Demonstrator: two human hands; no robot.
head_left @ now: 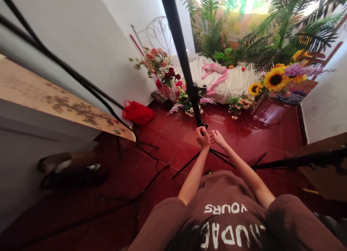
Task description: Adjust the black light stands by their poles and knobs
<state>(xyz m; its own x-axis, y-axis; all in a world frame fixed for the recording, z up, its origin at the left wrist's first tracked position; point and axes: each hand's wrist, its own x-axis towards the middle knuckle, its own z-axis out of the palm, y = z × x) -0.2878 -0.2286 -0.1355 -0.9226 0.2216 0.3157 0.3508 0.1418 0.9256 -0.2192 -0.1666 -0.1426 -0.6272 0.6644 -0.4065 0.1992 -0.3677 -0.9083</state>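
While the dark red floor (176, 141) is spreading beneath everything, a dark, blurred bundle (72, 169) is lying toward its left edge. Above that, a long cream panel (67, 108) with painted blossoms is slanting down from the left, and thin black bars (61, 65) are running toward its lower end. Next, a red bag (138, 112) is resting by the wall, where the floor's edge is meeting it. Peach and red flowers (155, 59) are standing near a curled metal headboard (159, 30).

Around the middle of the floor, a black stand (183, 52) is rising on spread legs, directly in front of the person. The left hand (203, 137) is curling its fingers around the lower part of the pole, gripping it. Just beside it, the right hand (217, 137) is holding its fingers loosely open toward the pole; whether they are touching it, one cannot tell.

Beyond, a pink plush toy (218, 69) is lying on white cloth (238, 83). Farther right, sunflowers (275, 79) are facing forward, and a second black pole (303, 160) is reaching in from the right.
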